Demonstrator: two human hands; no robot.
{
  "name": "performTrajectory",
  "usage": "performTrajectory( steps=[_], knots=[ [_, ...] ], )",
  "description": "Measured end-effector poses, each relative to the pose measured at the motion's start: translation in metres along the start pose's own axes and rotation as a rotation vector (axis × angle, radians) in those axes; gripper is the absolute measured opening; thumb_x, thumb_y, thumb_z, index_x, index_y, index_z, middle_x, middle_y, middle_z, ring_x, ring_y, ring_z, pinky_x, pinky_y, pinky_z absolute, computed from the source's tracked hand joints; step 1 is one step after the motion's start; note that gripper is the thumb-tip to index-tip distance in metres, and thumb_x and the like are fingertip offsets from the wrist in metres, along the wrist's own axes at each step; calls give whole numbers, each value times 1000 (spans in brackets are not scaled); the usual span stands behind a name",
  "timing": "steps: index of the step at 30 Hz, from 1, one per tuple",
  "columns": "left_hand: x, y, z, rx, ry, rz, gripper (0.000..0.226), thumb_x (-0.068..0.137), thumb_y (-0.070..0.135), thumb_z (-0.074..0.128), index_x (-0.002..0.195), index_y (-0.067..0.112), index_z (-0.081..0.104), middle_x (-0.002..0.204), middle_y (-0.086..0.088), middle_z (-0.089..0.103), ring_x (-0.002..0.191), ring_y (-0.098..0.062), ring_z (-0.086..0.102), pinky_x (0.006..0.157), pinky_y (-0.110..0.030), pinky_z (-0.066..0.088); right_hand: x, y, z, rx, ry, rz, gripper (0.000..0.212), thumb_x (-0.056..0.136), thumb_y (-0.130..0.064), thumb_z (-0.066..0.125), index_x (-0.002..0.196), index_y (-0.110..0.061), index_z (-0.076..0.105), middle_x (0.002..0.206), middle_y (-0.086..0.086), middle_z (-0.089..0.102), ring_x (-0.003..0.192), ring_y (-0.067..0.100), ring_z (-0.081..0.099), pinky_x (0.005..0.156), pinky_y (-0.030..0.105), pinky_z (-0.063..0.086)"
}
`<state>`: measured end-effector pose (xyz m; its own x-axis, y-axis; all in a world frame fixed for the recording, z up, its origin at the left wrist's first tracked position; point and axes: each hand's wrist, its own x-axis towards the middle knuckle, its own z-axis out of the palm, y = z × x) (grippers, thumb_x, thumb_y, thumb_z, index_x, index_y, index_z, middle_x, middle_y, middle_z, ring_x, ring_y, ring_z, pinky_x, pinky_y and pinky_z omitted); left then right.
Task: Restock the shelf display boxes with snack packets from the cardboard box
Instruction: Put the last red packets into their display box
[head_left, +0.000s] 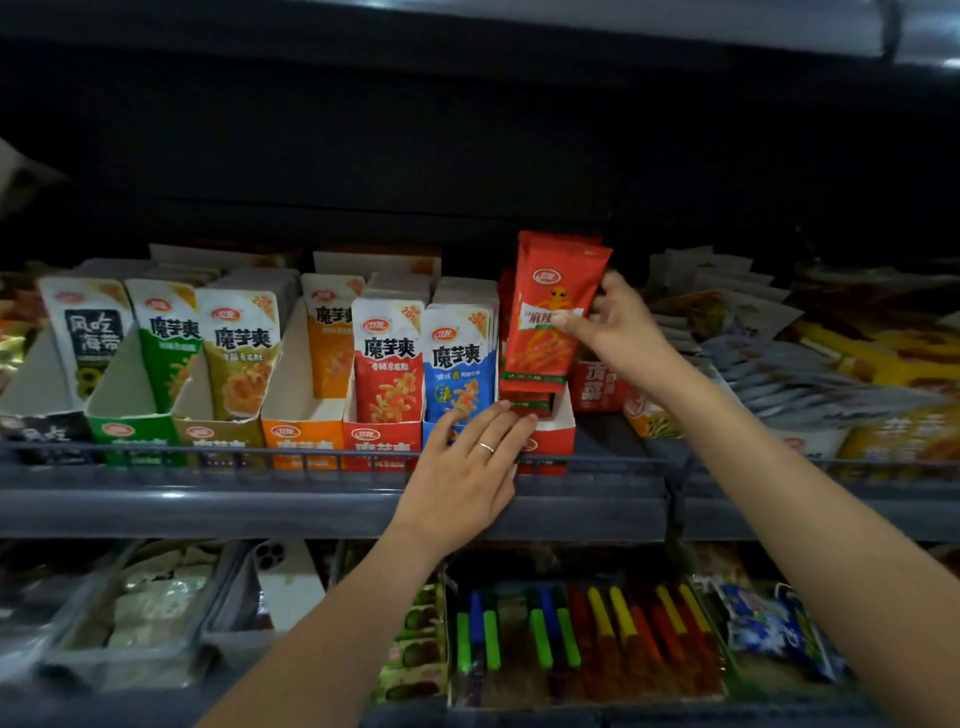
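My right hand (615, 325) grips a stack of red snack packets (553, 306) and holds it upright, its lower end inside a red-and-white display box (556, 436) on the middle shelf. My left hand (470, 467), a ring on one finger, lies with straight fingers against the front of that box and the blue box beside it. To the left stand display boxes of blue (457, 358), red (388, 364), orange (330, 343), olive (240, 353), green (169, 338) and black-and-white (91, 332) packets. The cardboard box is out of view.
A wire rail (208, 453) runs along the shelf's front edge. Loose grey and yellow packets (810, 364) pile up at the right. The lower shelf holds trays of stick snacks (597, 629), a white phone (283, 582) and pale packets (150, 603).
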<state>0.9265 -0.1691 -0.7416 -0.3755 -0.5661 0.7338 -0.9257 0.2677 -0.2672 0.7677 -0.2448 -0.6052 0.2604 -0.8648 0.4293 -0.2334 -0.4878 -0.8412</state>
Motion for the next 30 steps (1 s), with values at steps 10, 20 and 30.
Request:
performTrajectory(
  steps=[10,20,30],
  knots=[
    [0,0,-1,6,-6,1,45,91,28,38,134,14,43,127,-3,59,127,-18,42,100,-40,32,-4,32,1,-117,5,13,39,82,3,66,108,-16,45,104,3,59,94,12,58,88,29,49],
    [0,0,0,-3,-32,-10,44,90,28,39,132,14,46,128,-3,58,128,-18,42,100,-40,33,2,43,30,-472,74,-18,86,71,-21,79,135,-27,21,129,9,54,116,26,55,98,45,45],
    [0,0,-1,7,-36,-5,45,90,29,39,133,14,43,128,-3,59,128,-18,40,101,-39,31,8,38,33,-848,150,-21,77,79,-29,74,141,-20,30,130,10,53,123,28,47,105,41,33]
  ],
)
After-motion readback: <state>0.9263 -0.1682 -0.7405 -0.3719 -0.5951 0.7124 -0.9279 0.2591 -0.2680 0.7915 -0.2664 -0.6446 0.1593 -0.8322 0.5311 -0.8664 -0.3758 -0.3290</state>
